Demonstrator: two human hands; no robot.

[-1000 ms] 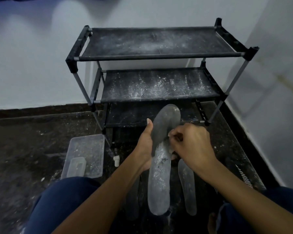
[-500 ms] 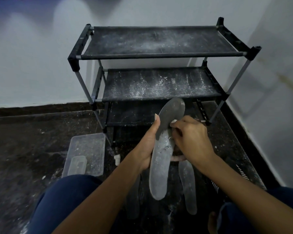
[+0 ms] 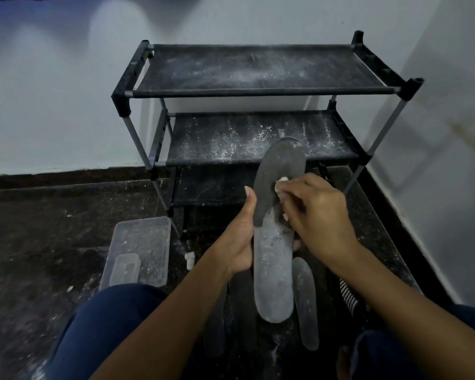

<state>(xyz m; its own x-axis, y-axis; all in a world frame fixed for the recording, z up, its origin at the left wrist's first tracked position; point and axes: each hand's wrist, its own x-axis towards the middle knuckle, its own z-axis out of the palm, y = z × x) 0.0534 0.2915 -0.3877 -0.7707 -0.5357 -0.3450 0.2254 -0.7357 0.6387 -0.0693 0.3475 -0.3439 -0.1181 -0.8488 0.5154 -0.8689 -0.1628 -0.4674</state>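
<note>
**Long grey foam insole** (image 3: 274, 259), streaked with white powder at mid-length: held upright and tilted slightly right, above the dark floor, in front of the rack's lower shelves.

**Left hand** (image 3: 239, 239): curled round the insole's left edge at its middle, thumb raised along that edge.

**Right hand** (image 3: 316, 218): fingers bent; a small white crumbly lump (image 3: 281, 182) is pinched and pressed against the insole's upper half.

**Second grey insole** (image 3: 306, 303): laid flat on the floor just right of the held one.

**Black three-tier fabric shoe rack** (image 3: 258, 91): set against the white wall, shelves dusted white.

**Clear rectangular plastic box** (image 3: 140, 237): placed on the floor to the left; a smaller clear piece (image 3: 126, 267) is seen inside.
</note>
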